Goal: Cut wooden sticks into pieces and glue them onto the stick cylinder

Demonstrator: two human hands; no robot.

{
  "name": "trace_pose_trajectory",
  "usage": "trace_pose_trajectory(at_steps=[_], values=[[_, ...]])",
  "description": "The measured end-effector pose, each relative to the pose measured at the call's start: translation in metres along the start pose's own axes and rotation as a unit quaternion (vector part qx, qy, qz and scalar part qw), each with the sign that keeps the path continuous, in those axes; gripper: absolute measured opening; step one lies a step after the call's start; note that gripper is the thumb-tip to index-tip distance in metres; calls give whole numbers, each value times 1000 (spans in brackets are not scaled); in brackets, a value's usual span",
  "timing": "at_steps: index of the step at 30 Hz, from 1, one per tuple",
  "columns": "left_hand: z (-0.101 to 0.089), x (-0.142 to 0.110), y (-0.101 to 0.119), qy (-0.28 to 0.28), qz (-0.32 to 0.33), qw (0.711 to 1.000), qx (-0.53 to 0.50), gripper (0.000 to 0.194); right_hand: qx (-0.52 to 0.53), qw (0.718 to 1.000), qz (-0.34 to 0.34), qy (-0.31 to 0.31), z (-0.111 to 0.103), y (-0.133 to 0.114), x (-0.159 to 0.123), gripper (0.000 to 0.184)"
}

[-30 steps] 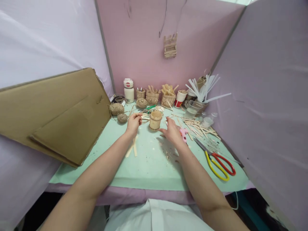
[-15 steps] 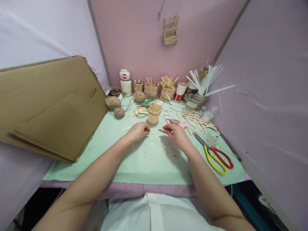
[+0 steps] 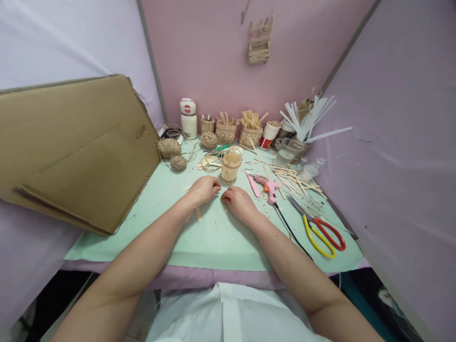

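My left hand (image 3: 203,189) and my right hand (image 3: 237,199) rest close together on the green mat (image 3: 221,237), both with fingers curled under. What they hold, if anything, is hidden. Just beyond them stands a small round cup made of wooden sticks (image 3: 230,166). A loose wooden stick (image 3: 198,213) lies on the mat beside my left wrist. To the right of my right hand lies a pink glue gun (image 3: 270,186) with its black cord.
A big cardboard sheet (image 3: 71,147) leans at the left. Twine balls (image 3: 169,147), stick baskets (image 3: 251,133), a white bottle (image 3: 188,119) and cups line the back. A pile of sticks (image 3: 294,180) and yellow-red scissors (image 3: 320,235) lie at the right.
Both hands have drawn back from the stick cup towards me and come together at the middle of the mat. The right hand left the glue gun's side; its fingers are now curled.
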State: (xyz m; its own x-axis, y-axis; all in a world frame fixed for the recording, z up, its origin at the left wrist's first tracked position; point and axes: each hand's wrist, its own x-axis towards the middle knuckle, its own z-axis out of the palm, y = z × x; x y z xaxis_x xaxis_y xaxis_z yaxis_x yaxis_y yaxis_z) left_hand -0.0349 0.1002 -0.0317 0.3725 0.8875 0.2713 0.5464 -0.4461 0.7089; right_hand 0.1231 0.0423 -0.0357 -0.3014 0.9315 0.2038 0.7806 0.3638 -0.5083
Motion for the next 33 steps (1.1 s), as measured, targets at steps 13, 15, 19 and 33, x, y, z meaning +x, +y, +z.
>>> trace_pose_trajectory(at_steps=[13,15,19,33], values=[[-4,-1,32,-67,-120,969,-207,27,247,942,152,167,-10,5,3,29],[0,-3,37,-66,-141,958,-242,28,288,929,166,165,-12,4,2,32],[5,-4,39,-48,-169,951,-255,27,338,909,181,162,-12,2,2,29],[4,-3,40,-19,-192,942,-273,22,263,940,137,168,-16,5,1,24]])
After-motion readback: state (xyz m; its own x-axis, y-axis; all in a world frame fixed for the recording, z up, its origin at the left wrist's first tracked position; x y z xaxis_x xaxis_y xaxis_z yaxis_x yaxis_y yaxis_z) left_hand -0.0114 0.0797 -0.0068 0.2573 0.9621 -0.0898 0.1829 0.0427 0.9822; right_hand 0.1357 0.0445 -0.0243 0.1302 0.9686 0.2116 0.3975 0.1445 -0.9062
